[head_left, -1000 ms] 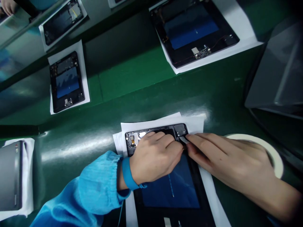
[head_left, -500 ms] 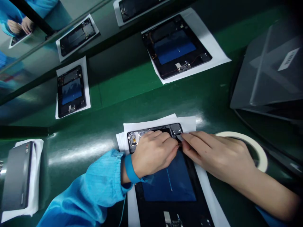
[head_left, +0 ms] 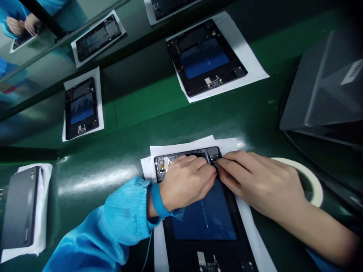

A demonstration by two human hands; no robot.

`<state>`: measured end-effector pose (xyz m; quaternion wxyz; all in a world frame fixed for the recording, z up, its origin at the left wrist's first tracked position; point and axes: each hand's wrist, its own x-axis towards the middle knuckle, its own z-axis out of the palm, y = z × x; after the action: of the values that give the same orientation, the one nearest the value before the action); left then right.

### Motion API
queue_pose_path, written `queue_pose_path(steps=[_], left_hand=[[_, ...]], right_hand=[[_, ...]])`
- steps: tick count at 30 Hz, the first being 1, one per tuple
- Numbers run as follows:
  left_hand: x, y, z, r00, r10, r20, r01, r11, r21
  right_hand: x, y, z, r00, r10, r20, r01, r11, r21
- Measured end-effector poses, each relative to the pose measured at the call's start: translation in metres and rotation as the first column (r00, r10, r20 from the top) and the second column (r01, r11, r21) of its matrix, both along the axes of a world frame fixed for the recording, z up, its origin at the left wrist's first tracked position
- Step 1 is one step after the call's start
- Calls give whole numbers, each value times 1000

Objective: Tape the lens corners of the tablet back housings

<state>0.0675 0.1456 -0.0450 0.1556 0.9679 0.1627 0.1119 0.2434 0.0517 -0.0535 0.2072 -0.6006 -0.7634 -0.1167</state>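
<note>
Lower centre: left hand [head_left: 187, 183] over opened tablet [head_left: 215, 217], right hand [head_left: 261, 183] just beside; can't tell either grip's state, fingertips partly hidden.

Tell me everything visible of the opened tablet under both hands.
The opened tablet lies flat on white sheets, inner side up, its near end out of frame. Its border looks like black plastic; a blue panel with a thin pale line fills its middle. Small metallic parts show at the far left corner, a pale strip toward the near end. The left hand hides part of its far half; the right hand is at its far right side, contact unclear.
</note>
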Motion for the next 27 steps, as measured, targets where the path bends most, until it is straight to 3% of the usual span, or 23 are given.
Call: queue_pose_path(steps=[11,20,27], left_hand=[[-1,1,-2,1000,9,5,-9,1000,-18],[-2,3,-1,1000,12,17,-13,1000,9],[-2,-6,3,999,17,-40,-14,997,72]], right_hand=[[10,1,-3,990,114,-87,-121,990,-77],[-6,-11,3,994,68,84,-64,997,-52],[-10,-27,-8,996,47,79,-42,997,-68]])
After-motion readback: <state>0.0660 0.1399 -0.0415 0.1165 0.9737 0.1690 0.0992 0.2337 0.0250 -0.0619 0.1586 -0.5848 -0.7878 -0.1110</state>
